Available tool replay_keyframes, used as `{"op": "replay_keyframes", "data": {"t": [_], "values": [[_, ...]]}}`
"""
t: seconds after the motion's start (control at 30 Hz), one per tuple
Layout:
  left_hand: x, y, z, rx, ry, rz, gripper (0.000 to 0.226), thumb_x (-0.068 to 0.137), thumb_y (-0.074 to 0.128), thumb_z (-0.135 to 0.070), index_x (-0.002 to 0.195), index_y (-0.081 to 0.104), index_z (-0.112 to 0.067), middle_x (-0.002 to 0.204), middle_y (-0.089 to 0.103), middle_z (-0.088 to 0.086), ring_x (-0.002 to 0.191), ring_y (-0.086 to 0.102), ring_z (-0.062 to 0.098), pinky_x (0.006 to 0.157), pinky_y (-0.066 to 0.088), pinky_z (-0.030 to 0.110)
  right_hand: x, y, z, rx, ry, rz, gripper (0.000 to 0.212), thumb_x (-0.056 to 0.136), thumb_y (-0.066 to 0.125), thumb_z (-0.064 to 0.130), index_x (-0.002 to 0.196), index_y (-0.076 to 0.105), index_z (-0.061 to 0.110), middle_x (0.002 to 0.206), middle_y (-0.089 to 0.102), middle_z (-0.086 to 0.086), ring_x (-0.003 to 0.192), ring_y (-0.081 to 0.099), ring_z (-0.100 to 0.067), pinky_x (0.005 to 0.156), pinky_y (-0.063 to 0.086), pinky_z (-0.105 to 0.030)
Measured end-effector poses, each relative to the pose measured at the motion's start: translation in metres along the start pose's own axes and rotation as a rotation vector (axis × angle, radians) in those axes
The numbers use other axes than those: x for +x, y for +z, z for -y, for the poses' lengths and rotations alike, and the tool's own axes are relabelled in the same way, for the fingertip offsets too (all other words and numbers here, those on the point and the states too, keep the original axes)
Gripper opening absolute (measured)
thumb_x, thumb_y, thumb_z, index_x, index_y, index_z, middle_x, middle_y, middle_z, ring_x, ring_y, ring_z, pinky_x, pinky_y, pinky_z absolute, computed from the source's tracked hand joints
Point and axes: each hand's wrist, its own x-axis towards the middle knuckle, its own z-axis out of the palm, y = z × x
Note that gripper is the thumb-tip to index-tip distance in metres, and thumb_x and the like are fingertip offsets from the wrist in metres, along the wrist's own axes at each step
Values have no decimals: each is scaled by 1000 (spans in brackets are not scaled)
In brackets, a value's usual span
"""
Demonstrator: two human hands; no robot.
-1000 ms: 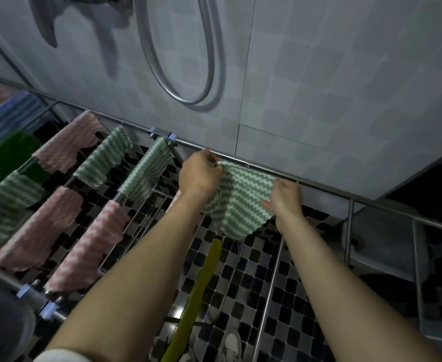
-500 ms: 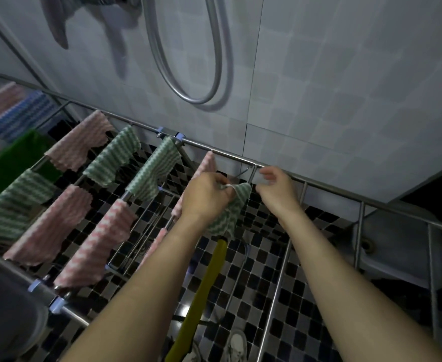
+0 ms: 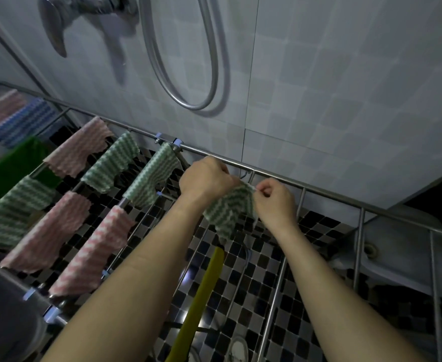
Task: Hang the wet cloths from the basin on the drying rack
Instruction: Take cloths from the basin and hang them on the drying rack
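Pinching a green-and-white cloth [image 3: 229,210] by its top edge, left hand [image 3: 206,178] and right hand [image 3: 277,199] both closed on it, just below the far rail of the drying rack [image 3: 319,190]; seemingly not yet draped. Beside, 3 pink cloths [image 3: 80,150] hung already.

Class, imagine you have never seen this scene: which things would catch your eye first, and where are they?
First, two bare arms reach in from below, the left hand and right hand pinching a green-striped cloth at centre, just below the drying rack's far rail. Next, pink cloths and green ones hang in rows at left. Above, a shower hose loops down the tiled wall.
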Motion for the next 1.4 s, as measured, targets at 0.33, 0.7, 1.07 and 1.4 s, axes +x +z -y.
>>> {"op": "replay_keyframes", "data": {"t": [0.33,0.7,1.07,1.4], "values": [[25,4,-2,81,6,-78,14,80,64,-30,90,64,-20,73,59,-1,71,58,25,54,38,27,31,-6,0,-79,30,-123,16,96,53,19,88,65,13,73,63,2,59,54,-10,48,38,-22],[-18,8,14,125,137,24,18,85,65,-44,93,72,-29,132,60,-4,86,67,14,71,56,32,30,3,3,-199,-76,-88,15,94,59,26,99,68,16,95,62,0,80,59,-15,60,39,-22],[-46,36,34,178,67,140,30,82,66,-53,90,72,-25,75,70,-8,66,64,11,58,54,28,40,11,14,141,248,-31,28,84,72,31,58,62,26,71,70,-5,72,69,-25,70,58,-37],[-51,33,33,116,76,134,24,83,67,-48,95,74,-28,92,73,-8,76,65,12,62,51,26,40,12,22,-81,169,-33,23,89,65,31,72,67,15,76,66,-5,62,58,-20,54,44,-26]]}}
